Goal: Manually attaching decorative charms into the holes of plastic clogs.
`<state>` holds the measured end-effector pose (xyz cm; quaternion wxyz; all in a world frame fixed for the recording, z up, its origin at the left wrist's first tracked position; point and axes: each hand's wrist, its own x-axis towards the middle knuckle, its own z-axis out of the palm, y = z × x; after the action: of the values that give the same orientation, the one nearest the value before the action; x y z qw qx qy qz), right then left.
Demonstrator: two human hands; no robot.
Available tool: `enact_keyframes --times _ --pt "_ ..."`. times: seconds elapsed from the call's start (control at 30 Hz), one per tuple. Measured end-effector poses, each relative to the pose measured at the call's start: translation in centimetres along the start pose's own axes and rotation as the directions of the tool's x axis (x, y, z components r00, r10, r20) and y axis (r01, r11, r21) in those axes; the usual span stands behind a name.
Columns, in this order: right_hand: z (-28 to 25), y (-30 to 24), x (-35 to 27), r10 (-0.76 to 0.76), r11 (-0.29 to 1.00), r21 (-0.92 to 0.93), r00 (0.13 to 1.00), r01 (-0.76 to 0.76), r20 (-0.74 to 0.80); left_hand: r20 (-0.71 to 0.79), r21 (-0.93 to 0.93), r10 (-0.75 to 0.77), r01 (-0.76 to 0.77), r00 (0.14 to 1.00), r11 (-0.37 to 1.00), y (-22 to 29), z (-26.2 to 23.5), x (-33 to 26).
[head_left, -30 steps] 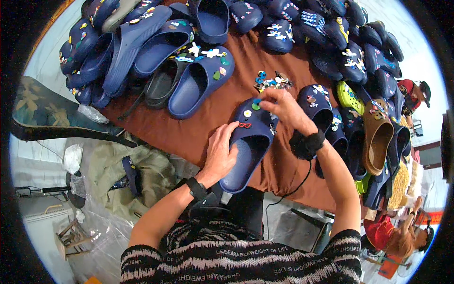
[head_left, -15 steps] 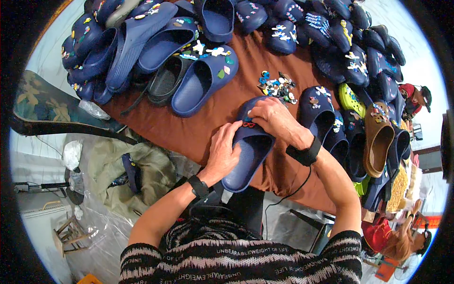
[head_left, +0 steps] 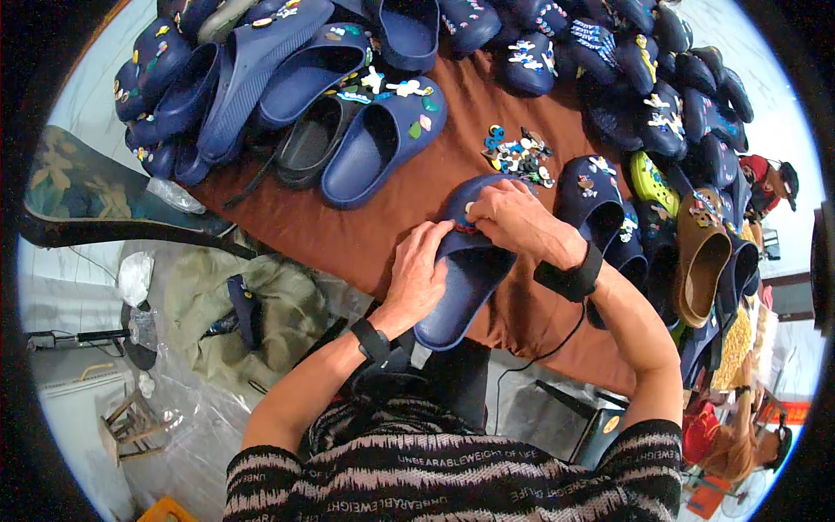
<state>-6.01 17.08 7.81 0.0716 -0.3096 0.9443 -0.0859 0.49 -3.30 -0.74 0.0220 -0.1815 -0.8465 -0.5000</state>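
Note:
A navy blue clog (head_left: 465,296) lies on the brown cloth with its opening toward me and its toe pointing away. My left hand (head_left: 417,278) grips its left side, fingertips on the upper near a small red charm. Over the upper, my right hand (head_left: 522,222) is closed in a pinch on a small pale shoe charm (head_left: 470,208), pressed against the clog; the fingers hide much of it. Just beyond the toe sits a pile of loose, mixed-colour shoe charms (head_left: 522,157).
Navy clogs with charms crowd the far left (head_left: 383,143) and right of the brown cloth (head_left: 296,222). A brown clog (head_left: 703,252) and a lime clog (head_left: 652,183) stand at right. A chair (head_left: 96,187) and an olive sack (head_left: 283,300) are at left. Other people (head_left: 726,439) sit at right.
My right fingers have shifted slightly on the clog's upper, and a pale charm now shows at their tips. My left hand keeps its hold. The whole view has shifted a little.

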Motion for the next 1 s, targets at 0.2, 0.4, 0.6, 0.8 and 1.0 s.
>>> enact_keyframes --times 0.2,0.4,0.6,0.8,1.0 --pt "0.7 2.3 0.4 -0.028 0.941 0.332 0.994 0.061 -0.104 -0.034 0.001 0.041 -0.041 0.999 0.999 -0.2 0.2 0.1" --pt "0.2 1.7 1.1 -0.069 0.953 0.279 0.984 0.114 -0.167 -0.037 0.007 0.056 -0.056 0.998 0.998 -0.2 0.1 0.0" --pt "-0.7 1.8 2.7 -0.109 0.955 0.267 0.991 0.126 -0.075 -0.01 -0.011 0.033 -0.033 0.999 0.999 0.1 0.0 -0.2" --pt "-2.7 0.7 6.3 -0.018 0.993 0.114 0.951 -0.018 0.309 -0.024 0.005 0.038 -0.038 0.999 0.999 -0.3 0.2 -0.1" --pt "-2.8 0.2 7.3 -0.093 0.993 0.104 0.89 0.052 0.446 -0.028 0.002 0.026 -0.026 0.999 1.0 -0.2 0.3 0.0"
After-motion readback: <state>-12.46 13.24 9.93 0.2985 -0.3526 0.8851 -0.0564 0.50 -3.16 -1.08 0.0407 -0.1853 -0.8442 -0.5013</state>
